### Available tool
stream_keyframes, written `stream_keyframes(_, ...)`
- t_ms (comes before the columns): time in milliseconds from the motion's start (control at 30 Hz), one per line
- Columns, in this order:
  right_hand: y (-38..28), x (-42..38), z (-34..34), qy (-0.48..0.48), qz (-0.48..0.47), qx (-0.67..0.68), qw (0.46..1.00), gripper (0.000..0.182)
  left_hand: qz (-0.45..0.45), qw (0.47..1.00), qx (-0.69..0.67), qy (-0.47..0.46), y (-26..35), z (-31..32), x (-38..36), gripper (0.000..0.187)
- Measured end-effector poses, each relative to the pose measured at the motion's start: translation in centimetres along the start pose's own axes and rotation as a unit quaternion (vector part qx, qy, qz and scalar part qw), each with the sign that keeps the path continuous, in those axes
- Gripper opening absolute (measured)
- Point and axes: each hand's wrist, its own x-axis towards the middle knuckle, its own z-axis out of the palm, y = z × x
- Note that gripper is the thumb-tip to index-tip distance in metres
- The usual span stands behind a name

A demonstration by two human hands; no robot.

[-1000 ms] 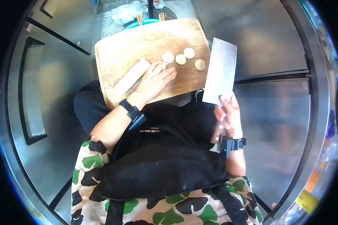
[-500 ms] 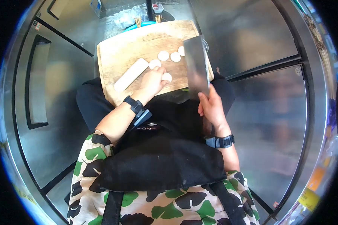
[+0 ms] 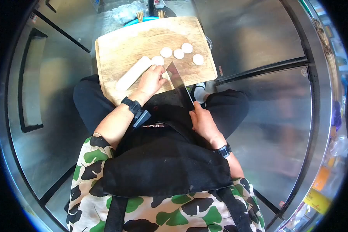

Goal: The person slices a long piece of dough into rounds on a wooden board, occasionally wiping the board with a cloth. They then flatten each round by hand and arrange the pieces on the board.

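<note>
My right hand [image 3: 205,121] is closed around the handle of a broad cleaver [image 3: 180,84]. Its blade tilts over the near edge of the wooden cutting board [image 3: 123,46], tip close to my left fingers. On the board my left hand [image 3: 151,80] is closed, fingers bent, beside a thick white roll [image 3: 133,73]. A pale edge shows at those fingertips, seemingly a white slice mostly hidden by fingers and blade. One round white slice [image 3: 157,60] lies at the roll's far end. Several more slices, among them one at the right [image 3: 198,59], lie flat beyond the blade.
The board rests across my crossed legs [image 3: 228,110]. Steel cabinet doors stand close on the left [image 3: 50,96] and right [image 3: 270,127]. Past the board's far edge are bundles of thin sticks [image 3: 140,17], a blue basin rim [image 3: 129,23] and clear plastic [image 3: 129,11].
The cleaver has swung down and left, from upright over the board's right side to beside my left fingers, uncovering the rightmost slice. My left hand has drawn slightly left; the view has shifted a little.
</note>
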Motion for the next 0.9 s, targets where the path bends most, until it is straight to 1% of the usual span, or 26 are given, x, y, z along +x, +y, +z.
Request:
stream_keyframes(67,-0.1,0.4,0.5,-0.016,0.018,-0.032,0.999,0.019,0.005,1.000,0.004,0.000,-0.2,0.0,0.1,0.029)
stream_keyframes(167,-0.9,0.9,1.1,0.006,0.017,-0.070,0.997,0.019,0.022,1.000,0.021,-0.002,-0.5,0.2,-0.1,0.026)
stream_keyframes(267,-0.9,2.2,2.1,0.048,-0.042,-0.118,0.991,0.021,0.038,0.998,0.039,-0.010,-0.4,0.4,0.0,0.023)
stream_keyframes(300,-1.1,2.1,1.6,0.021,-0.001,-0.045,0.999,0.026,0.044,0.998,0.035,-0.002,-0.3,0.3,-0.2,0.022)
stream_keyframes(367,-1.7,1.7,-0.1,-0.038,0.075,0.101,0.991,0.039,0.047,0.999,0.012,0.017,-0.3,0.1,0.1,0.021)
stream_keyframes(400,-1.3,1.1,-0.3,-0.015,0.082,0.155,0.984,0.026,0.040,0.999,-0.007,0.026,-0.3,-0.1,0.0,0.021)
stream_keyframes(433,-1.2,0.3,-0.7,0.002,0.089,0.198,0.976,0.027,0.033,0.999,-0.027,0.033,-0.5,-0.1,-0.3,0.020)
stream_keyframes(500,-0.8,-0.8,-2.1,-0.001,0.083,0.285,0.955,0.030,0.051,0.997,-0.038,0.031,-0.5,0.1,0.1,0.022)
stream_keyframes(533,-1.2,-1.3,-2.7,0.015,0.094,0.331,0.939,0.032,0.064,0.997,-0.044,0.029,-0.5,0.2,0.6,0.022)
stream_keyframes(633,-1.1,-2.0,-4.2,0.043,0.083,0.386,0.918,0.033,0.122,0.992,-0.002,0.021,0.4,0.7,1.6,0.028)
stream_keyframes(733,-0.7,-1.7,-4.7,0.046,0.070,0.435,0.896,0.029,0.096,0.990,0.072,-0.077,1.6,0.0,2.4,0.032)
stream_keyframes(833,-0.1,-0.7,-4.4,0.046,0.056,0.531,0.844,0.026,0.072,0.986,0.101,-0.111,2.2,0.6,2.6,0.027)
stream_keyframes(867,0.2,0.0,-4.4,0.046,0.056,0.529,0.845,0.023,0.033,0.988,0.079,-0.129,1.6,1.7,3.1,0.023)
stream_keyframes(900,0.2,0.4,-4.5,0.029,0.054,0.547,0.835,0.024,-0.011,0.990,0.021,-0.139,1.1,2.8,3.4,0.022)
